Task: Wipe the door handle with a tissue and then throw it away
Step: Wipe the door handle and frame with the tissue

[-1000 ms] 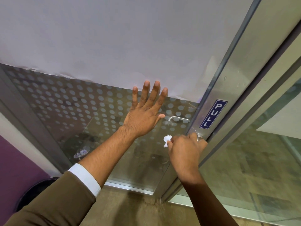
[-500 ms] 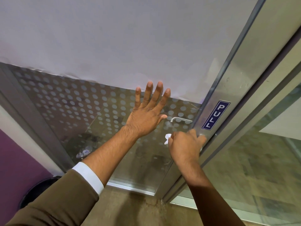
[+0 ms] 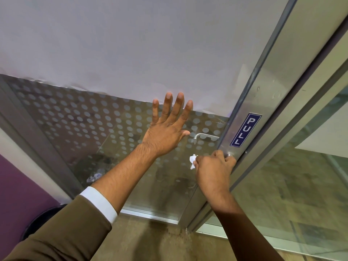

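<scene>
My right hand is closed around the near door handle on the metal door frame, and a white tissue bunched in its grip sticks out at the left. The hand hides most of that handle. My left hand lies flat with spread fingers against the dotted glass door, holding nothing. Through the glass the handle on the far side shows as a silver lever.
A blue PULL sign is stuck on the metal frame above my right hand. A dark round bin stands at the lower left by a purple wall. A fixed glass panel lies to the right.
My right hand has shifted slightly along the handle with the tissue. The left hand stays flat on the glass, and the view has drifted a little.
</scene>
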Demonstrator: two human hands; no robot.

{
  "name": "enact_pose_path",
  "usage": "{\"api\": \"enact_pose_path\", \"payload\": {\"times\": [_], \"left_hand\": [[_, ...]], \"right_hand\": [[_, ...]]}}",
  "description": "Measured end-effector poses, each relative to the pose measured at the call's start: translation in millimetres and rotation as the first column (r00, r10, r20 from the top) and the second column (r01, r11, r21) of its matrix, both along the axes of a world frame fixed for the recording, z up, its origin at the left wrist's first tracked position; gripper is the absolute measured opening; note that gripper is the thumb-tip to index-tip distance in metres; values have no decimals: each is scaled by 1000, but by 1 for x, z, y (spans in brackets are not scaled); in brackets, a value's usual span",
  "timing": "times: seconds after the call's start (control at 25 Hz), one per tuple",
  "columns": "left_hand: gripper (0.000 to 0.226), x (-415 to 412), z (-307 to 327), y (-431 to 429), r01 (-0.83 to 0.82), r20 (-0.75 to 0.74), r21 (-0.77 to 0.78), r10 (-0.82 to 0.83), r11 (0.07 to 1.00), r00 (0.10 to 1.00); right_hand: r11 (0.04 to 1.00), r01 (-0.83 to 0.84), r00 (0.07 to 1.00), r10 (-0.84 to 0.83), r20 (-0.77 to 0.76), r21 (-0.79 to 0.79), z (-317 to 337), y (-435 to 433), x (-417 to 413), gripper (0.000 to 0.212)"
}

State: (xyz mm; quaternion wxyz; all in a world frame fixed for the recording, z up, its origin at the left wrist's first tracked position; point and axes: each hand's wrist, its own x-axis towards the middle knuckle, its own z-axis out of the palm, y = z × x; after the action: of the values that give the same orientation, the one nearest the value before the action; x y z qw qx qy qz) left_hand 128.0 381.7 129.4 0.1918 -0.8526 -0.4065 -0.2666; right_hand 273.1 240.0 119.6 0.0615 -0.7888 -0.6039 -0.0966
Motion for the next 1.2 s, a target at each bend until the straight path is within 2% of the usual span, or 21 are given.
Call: {"api": "enact_pose_path", "payload": {"times": [0.08,0.16,0.28,0.44,0.52,0.6,0.68,0.88,1.0,1.12,1.2], "left_hand": [[103,0,-1,0,1,2,5,-1,1000,1000],[103,0,0,0,4,4,5,-4,1000,1000],[105,0,1,-1,1,2,-4,-1,1000,1000],[105,0,3,-3,13,6,-32,-13,999,1000],[104,-1,5,-4,18,8,-38,-17,999,1000],[102,-1,5,-5,28,13,-38,-28,999,1000],[102,-1,5,-5,31,13,-31,-31,999,999],[104,-1,5,-5,23,5,-52,-23,998,1000],[107,-1,6,-6,23,-1,-66,-23,998,1000],[108,-1,9,-7,18,-7,-85,-18,996,1000],[108,-1,10,-8,17,-9,-97,-17,995,1000]], "right_hand": [[997,-49,998,46,50,64,-8,-17,15,25],[995,-33,997,27,69,99,-16,-28,34,27],[990,-15,999,19,-27,142,-19,-33,53,28],[990,-47,990,63,-124,133,-16,-17,32,15],[984,-66,992,82,-91,164,-14,-3,12,12],[994,-21,996,31,-85,111,-9,5,0,6],[997,35,991,-27,-132,63,-10,6,2,13],[994,81,994,-75,-78,78,-10,1,-1,17],[991,111,985,-101,-142,69,-3,24,-7,24],[994,111,968,-105,-230,16,1,38,-3,20],[995,99,968,-99,-230,-8,1,36,0,22]]}}
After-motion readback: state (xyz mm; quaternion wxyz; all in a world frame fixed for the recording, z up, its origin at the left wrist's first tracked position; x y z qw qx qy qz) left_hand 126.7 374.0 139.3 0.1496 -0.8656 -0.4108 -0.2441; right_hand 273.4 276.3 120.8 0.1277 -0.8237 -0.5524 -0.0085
